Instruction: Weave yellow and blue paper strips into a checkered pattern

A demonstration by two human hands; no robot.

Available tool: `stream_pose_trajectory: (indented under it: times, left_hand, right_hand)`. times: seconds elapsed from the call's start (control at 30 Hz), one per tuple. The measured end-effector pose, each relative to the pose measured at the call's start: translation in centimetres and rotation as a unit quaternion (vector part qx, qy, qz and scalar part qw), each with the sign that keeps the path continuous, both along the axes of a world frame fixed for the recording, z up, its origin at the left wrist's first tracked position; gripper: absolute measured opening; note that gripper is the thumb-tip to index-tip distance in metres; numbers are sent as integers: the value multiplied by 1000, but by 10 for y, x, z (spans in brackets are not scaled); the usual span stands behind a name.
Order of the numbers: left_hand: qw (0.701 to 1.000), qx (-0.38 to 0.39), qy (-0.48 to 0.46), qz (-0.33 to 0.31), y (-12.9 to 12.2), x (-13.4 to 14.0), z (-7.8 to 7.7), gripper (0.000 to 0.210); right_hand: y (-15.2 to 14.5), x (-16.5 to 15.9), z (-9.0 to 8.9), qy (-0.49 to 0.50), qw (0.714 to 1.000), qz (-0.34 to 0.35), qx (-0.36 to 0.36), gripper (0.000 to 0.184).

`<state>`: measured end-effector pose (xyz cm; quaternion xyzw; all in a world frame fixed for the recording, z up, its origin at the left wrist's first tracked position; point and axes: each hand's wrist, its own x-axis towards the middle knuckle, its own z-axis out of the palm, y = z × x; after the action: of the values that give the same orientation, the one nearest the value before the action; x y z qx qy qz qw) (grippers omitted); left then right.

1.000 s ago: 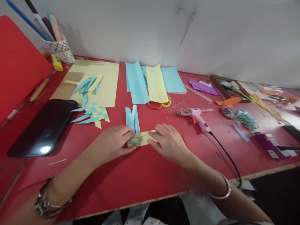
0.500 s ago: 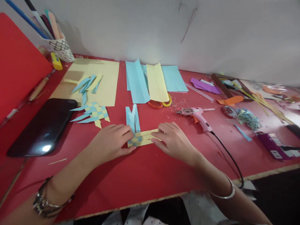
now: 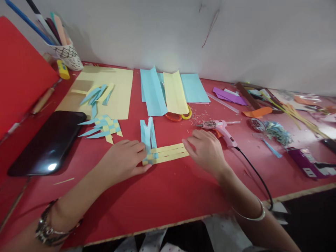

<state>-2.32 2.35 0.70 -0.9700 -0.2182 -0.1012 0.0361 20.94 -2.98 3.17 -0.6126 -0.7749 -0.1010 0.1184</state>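
Observation:
My left hand (image 3: 127, 155) grips the left end of a small woven paper piece (image 3: 149, 159), thumb along its lower edge and curled fingers above. Blue paper strips (image 3: 148, 134) stick out from its top, away from me. Pale yellow paper strips (image 3: 170, 151) run from the weave to the right, lying side by side. At their right ends is my right hand (image 3: 206, 148), its fingers curled and closed over the tips, which they hide. A woven blue and yellow paper fish shape (image 3: 105, 126) lies beyond my left hand.
Behind are folded blue paper (image 3: 154, 94), yellow paper (image 3: 174, 92) and scissors (image 3: 187, 112). A pink glue gun (image 3: 223, 131) with a black cord lies just beyond my right hand. At left lie a black phone (image 3: 49, 143) and a pen cup (image 3: 68, 56).
My right hand has slid right along the yellow strips to their far ends, uncovering more of their length. My left hand stays on the weave.

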Motion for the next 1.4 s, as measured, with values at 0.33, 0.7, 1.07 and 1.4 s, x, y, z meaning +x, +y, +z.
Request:
stream_pose_trajectory:
  times: [0.33,0.7,1.07,1.4]
  left_hand:
    - [1000,-6,0,3,2,-2,0,36]
    - [999,-33,6,26,3,-3,0,34]
    - [987,-40,7,157,1,-3,4,39]
    - [965,-142,-44,216,4,-2,2,34]
  right_hand:
    - [1,-3,0,-11,992,84,-98,39]
    - [2,13,7,88,996,8,-33,25]
    - [-5,-21,-7,148,965,102,-189,44]
    - [-11,-29,5,213,937,104,-257,38]
